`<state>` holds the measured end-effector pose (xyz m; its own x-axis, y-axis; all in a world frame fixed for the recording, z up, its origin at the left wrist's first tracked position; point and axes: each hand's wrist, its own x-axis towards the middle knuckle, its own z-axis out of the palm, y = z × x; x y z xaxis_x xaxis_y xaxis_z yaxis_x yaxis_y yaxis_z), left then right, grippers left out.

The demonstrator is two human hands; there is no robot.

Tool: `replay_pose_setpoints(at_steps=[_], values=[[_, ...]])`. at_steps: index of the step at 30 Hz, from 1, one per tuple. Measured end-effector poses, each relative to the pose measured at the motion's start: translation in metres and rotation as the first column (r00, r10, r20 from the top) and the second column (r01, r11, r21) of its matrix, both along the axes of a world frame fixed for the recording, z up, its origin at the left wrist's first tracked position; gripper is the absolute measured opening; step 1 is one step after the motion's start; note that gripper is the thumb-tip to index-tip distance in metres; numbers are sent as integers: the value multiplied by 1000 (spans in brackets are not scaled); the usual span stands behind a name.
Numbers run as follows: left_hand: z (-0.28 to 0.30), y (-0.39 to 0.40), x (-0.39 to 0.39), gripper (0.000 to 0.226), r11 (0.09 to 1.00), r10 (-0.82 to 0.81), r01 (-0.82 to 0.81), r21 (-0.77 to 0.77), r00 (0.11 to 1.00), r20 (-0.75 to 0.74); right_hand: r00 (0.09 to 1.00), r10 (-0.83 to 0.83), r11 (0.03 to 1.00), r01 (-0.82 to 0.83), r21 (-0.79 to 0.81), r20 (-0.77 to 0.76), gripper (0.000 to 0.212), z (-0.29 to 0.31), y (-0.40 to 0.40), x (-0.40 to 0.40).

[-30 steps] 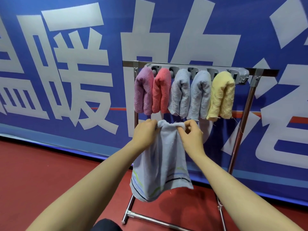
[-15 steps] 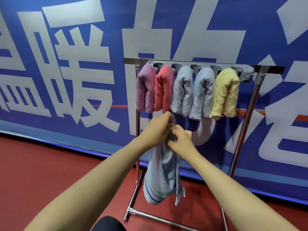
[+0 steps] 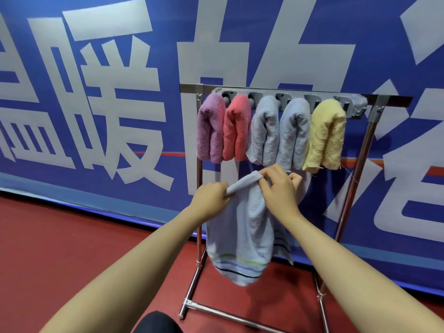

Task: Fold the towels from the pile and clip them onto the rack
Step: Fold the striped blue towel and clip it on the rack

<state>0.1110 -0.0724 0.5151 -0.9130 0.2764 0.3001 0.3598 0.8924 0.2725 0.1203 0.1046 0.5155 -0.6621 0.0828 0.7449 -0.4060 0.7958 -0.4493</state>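
Observation:
A pale blue towel [image 3: 242, 231] with striped ends hangs doubled over in the air before the metal rack [image 3: 355, 179]. My left hand [image 3: 211, 195] grips its folded top edge on the left. My right hand [image 3: 278, 186] pinches the same edge on the right. A grey clip bar [image 3: 358, 104] runs along the rack's top rail. Clipped to it, left to right, hang a purple towel [image 3: 211, 131], a red towel [image 3: 236, 128], two pale blue towels [image 3: 264, 133] and a yellow towel [image 3: 325, 135]. The bar's right end carries no towel.
A blue banner [image 3: 96, 92] with large white characters stands right behind the rack. The floor [image 3: 60, 248] is red. The rack's base bar [image 3: 230, 312] lies low near my arms. A dark rounded shape [image 3: 156, 324] shows at the bottom edge.
The towel hung spread between my hands, was then bunched with both hands together, and now hangs folded in half, my hands apart along its top edge.

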Motion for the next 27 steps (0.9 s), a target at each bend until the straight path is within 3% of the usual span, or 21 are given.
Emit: replay_pose_setpoints(at_steps=[2, 4, 7, 12, 17, 20, 23, 27], values=[[-1, 0, -1, 26, 998, 50, -50, 31, 999, -3, 999, -36, 999, 36, 2, 0, 11, -1, 6, -1], [-1, 2, 0, 26, 982, 48, -57, 179, 997, 54, 996, -84, 996, 84, -4, 19, 10, -4, 13, -2], [5, 6, 2, 32, 909, -70, 1, 417, 986, 150, 990, -119, 992, 121, -28, 70, 11, -9, 20, -3], [14, 21, 9, 37, 781, -174, 33, 624, 971, 165, 987, -127, 991, 130, -24, 102, 14, -16, 26, 0], [14, 25, 7, 32, 776, -101, 37, 630, 993, 66, 982, -146, 989, 148, -11, 119, 12, -17, 33, 1], [12, 25, 5, 13, 790, -81, 53, 611, 997, 18, 976, -100, 993, 110, -38, 195, 10, -16, 37, 0], [16, 26, 2, 5, 761, -41, 25, 648, 999, 10, 960, -7, 981, 60, -183, 280, 12, -16, 45, -2], [22, 28, -5, 21, 765, 48, -38, 643, 999, 2, 954, 21, 895, 115, -431, 300, 25, -9, 59, 4]])
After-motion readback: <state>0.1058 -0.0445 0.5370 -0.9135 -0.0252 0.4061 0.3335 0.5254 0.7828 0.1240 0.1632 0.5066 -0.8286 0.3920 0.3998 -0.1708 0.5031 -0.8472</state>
